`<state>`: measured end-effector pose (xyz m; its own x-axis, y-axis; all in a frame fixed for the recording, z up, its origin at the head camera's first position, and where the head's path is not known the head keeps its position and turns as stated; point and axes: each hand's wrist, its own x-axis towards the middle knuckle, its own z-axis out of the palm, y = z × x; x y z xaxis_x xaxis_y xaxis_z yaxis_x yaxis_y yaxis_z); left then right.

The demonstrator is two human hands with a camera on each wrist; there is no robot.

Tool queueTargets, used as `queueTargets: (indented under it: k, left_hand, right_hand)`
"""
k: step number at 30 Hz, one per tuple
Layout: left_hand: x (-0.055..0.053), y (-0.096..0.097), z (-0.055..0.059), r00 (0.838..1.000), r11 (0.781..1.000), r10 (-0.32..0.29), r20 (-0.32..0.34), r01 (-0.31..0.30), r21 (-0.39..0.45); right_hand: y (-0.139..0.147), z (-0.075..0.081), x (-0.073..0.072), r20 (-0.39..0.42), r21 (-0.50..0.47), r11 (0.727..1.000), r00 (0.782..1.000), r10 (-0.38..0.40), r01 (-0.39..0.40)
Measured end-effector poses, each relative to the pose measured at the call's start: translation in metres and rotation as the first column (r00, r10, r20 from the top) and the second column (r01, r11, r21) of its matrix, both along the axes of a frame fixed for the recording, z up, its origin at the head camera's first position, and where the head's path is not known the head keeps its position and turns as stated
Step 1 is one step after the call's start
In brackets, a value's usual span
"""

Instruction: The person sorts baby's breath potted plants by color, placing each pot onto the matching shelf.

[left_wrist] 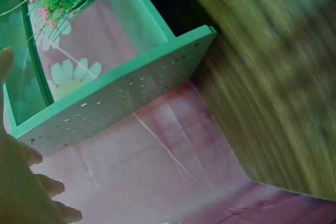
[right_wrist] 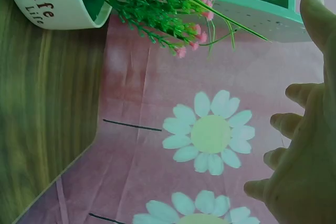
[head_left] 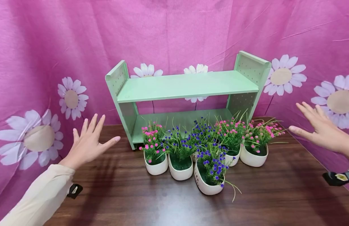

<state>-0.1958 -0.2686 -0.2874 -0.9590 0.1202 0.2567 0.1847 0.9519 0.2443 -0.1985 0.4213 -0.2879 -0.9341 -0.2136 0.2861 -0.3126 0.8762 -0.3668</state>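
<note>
My left hand (head_left: 88, 142) hovers with fingers spread, left of a light green two-tier shelf (head_left: 188, 86). Over on the right, my right hand (head_left: 322, 128) is likewise spread in the air and holds nothing. Between them, several artificial plants in white pots stand in front of the shelf. A pink-flowered pot (head_left: 156, 164) is at the left end, beside a blue-flowered pot (head_left: 180, 171). Nearest to me stands another blue-flowered pot (head_left: 209, 185). The pink-flowered pot at the right end (head_left: 254, 157) is closest to my right hand; "Life" lettering shows on a white pot (right_wrist: 52, 3) in the right wrist view.
The brown wooden table (head_left: 129, 194) carries everything. Behind it hangs a pink curtain (head_left: 174, 34) printed with large white daisies. The shelf's raised perforated side panels (head_left: 252, 66) stick up above its top board. Grass-like leaves (head_left: 233, 186) reach out past the front pot.
</note>
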Motion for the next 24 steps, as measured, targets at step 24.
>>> queueTargets:
  k: [24]
  left_hand:
    - [-0.072,0.037,0.017,0.968,0.737,0.08,-0.237,0.102,0.668]
  right_hand:
    - [-0.009,-0.09,0.021,0.159,-0.175,0.983,0.987,-0.032,0.06]
